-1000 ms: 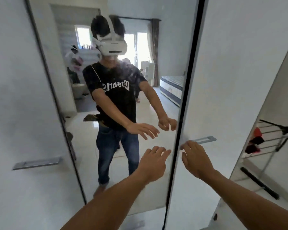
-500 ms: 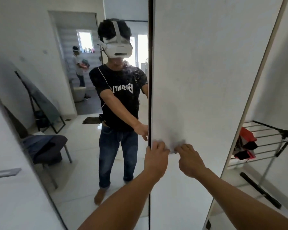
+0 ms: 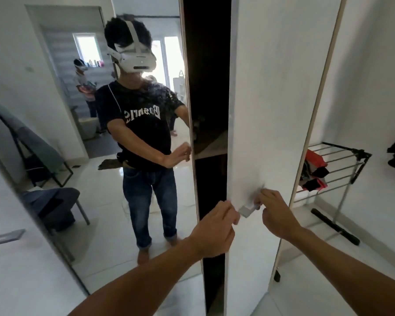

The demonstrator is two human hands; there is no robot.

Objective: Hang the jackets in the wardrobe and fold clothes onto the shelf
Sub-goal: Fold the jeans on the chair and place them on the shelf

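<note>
The wardrobe has a mirrored door (image 3: 100,224) on the left and a white door (image 3: 271,99) on the right. Between them a dark gap (image 3: 208,65) shows the inside, with a wooden shelf (image 3: 212,147) at mid height. My right hand (image 3: 276,213) is closed on the white door's metal handle (image 3: 246,209). My left hand (image 3: 214,231) has its fingers curled around that door's left edge, just beside the handle. In the mirror, dark jackets (image 3: 53,201) lie over a chair behind me.
A metal drying rack (image 3: 342,169) with red and black clothes (image 3: 315,169) stands on the floor to the right of the wardrobe. The mirror shows my reflection and another person (image 3: 84,87) in a far doorway. White tiled floor all around.
Both hands reached the white door, the right taking its handle. The door has swung out from shut, uncovering the dark wardrobe interior and shelf.
</note>
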